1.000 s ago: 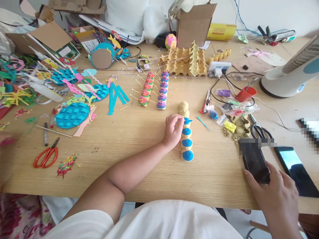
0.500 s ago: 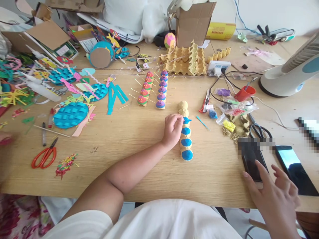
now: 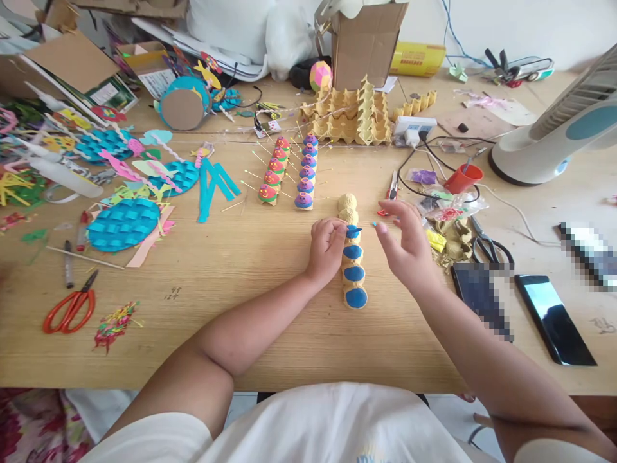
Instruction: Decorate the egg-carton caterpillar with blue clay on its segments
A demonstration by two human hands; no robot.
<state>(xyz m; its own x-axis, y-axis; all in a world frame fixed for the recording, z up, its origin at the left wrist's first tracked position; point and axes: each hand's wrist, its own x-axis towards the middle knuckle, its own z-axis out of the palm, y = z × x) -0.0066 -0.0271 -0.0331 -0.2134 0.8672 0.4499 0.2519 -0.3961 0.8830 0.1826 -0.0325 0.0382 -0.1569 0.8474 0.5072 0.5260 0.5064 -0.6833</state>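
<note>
An egg-carton strip (image 3: 354, 263) lies lengthwise near the table's middle. Blue clay (image 3: 355, 274) covers the tops of several bumps; the far end is bare tan. My left hand (image 3: 328, 249) is closed at the strip's left side, its fingertips pinched at a blue clay piece (image 3: 354, 229) on the upper part. To the right of the strip, my right hand (image 3: 403, 241) hovers with thumb and fingers apart, holding nothing visible. A small blue tip shows beside its thumb. Two finished strips, one red and green (image 3: 274, 170), one purple (image 3: 306, 172), stand farther back.
Orange scissors (image 3: 72, 307), blue woven discs (image 3: 124, 224) and clay scraps (image 3: 114, 325) lie left. To the right are a red cup (image 3: 463, 178), black scissors (image 3: 490, 247), phones (image 3: 554, 318) and a white fan (image 3: 525, 154). Egg cartons (image 3: 344, 116) sit at the back.
My right hand has moved from above the phone at the right to beside the strip. My left hand stays at the blue clay. The view has shifted slightly.
</note>
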